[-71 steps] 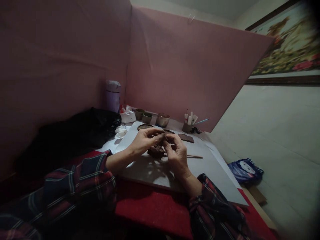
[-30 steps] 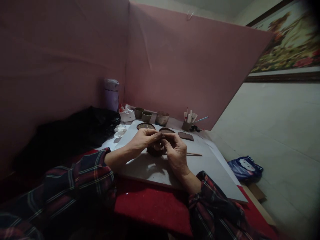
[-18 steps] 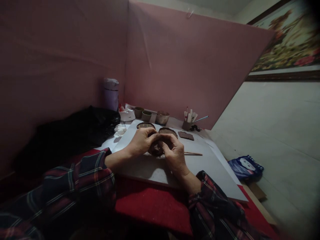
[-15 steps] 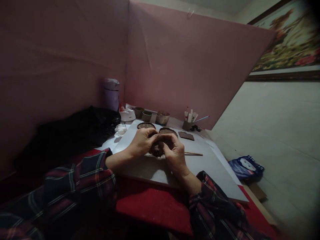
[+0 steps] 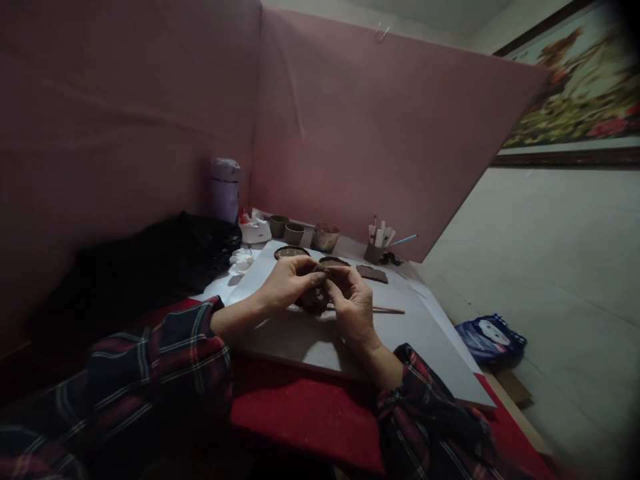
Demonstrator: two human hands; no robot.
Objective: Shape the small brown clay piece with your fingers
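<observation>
Over a white board (image 5: 425,347), my left hand (image 5: 287,283) and my right hand (image 5: 354,310) meet fingertip to fingertip. Both are closed, thumbs and fingers pinching a piece of dark brown clay, partly hidden by the fingers. Directly below them is a rough dark brown clay lump (image 5: 314,303); I cannot tell whether it is joined to the pinched piece. A thin wooden stick (image 5: 391,310) lies behind my right hand. Beyond the hands are a round dark-rimmed dish (image 5: 291,252), a brown clay piece (image 5: 334,261) and a flat brown slab (image 5: 373,273).
Along the back stand small cups (image 5: 295,233), a stained bowl (image 5: 325,237) and a holder with pens (image 5: 375,251). At left are crumpled white tissue (image 5: 241,261), a black plastic bag (image 5: 150,267) and a purple bottle (image 5: 225,193). A blue packet (image 5: 493,339) lies at right.
My thumbs and fingertips have drawn closer together at the top of the clay. The right thumb has moved up from the lump, and more of the stick shows behind it.
</observation>
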